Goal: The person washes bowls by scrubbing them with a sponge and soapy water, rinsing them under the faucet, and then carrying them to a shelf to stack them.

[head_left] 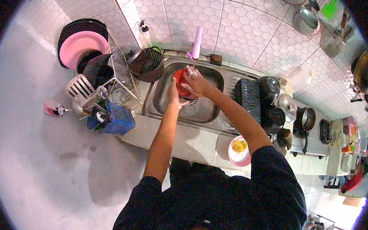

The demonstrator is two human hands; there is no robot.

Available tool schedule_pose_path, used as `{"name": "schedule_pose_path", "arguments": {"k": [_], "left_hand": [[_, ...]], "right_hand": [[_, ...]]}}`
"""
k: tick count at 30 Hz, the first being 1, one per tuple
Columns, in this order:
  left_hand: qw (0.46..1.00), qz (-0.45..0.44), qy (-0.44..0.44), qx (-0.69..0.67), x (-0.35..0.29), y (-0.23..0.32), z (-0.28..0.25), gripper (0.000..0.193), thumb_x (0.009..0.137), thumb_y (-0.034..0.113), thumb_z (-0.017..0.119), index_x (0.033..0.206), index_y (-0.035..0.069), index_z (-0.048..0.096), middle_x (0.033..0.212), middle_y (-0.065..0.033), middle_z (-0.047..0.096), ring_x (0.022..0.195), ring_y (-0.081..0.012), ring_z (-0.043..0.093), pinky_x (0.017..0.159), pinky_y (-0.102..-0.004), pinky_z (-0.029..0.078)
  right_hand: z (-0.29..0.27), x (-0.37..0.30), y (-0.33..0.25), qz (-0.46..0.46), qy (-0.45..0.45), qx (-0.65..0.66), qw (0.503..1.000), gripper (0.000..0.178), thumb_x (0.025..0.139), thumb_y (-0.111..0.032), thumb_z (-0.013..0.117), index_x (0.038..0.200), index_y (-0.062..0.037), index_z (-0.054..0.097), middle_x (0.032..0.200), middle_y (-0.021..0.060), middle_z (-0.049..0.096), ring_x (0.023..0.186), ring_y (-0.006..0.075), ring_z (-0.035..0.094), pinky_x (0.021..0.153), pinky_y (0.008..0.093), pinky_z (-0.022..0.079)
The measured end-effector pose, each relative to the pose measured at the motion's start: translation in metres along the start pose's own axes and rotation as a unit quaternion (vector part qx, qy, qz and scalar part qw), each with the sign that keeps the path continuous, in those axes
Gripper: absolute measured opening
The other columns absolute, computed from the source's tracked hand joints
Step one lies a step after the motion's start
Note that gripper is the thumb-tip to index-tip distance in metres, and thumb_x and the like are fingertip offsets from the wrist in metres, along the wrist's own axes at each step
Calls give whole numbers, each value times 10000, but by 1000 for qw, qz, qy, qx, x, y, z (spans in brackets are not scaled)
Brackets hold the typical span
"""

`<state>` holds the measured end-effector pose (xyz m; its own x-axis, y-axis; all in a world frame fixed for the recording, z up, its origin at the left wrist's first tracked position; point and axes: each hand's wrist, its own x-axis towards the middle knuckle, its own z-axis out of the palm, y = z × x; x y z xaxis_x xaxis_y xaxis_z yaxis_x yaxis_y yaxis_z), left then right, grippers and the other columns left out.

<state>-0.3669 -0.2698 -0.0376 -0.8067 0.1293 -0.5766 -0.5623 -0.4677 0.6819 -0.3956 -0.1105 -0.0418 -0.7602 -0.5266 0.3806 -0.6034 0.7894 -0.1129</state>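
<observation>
A red bowl [179, 75] is tilted over the sink basin [162, 97], beneath a tap with a light purple sleeve [197, 42]. My left hand [175, 94] grips the bowl by its near left side, fingers along the rim and thumb reaching under it. My right hand [196, 83] lies across the bowl's inside, its fingers stretched out and wet, with a ring on one. Whether anything sits under the right palm is hidden. Below the hands, a dark round shape in the basin is partly covered.
Left of the sink stand a dark basket [147, 66], a wire dish rack [124, 84] and a blue utensil holder [118, 118]. To the right are a black ribbed rack [248, 98] and black pots [272, 119]. A pink bowl with a yellow sponge [239, 147] rests on the counter's front.
</observation>
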Motion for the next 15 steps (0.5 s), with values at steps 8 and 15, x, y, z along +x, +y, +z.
{"name": "schedule_pose_path", "arguments": {"k": [8, 15], "left_hand": [[982, -16, -168, 90, 54, 28, -25, 771, 754, 601, 717, 1350, 194, 444, 1341, -107, 490, 1203, -320, 468, 879, -637, 413], [979, 148, -86, 113, 53, 13, -68, 1030, 745, 535, 742, 1498, 106, 185, 1469, -107, 369, 1320, -314, 390, 979, -593, 378]], "right_hand": [[12, -35, -21, 50, -252, 197, 946, 357, 955, -323, 489, 1234, -115, 566, 1035, 232, 645, 865, 418, 649, 743, 512, 528], [3, 25, -69, 31, -213, 117, 970, 406, 922, -274, 511, 1319, -188, 503, 871, 206, 670, 748, 410, 650, 674, 515, 522]]}}
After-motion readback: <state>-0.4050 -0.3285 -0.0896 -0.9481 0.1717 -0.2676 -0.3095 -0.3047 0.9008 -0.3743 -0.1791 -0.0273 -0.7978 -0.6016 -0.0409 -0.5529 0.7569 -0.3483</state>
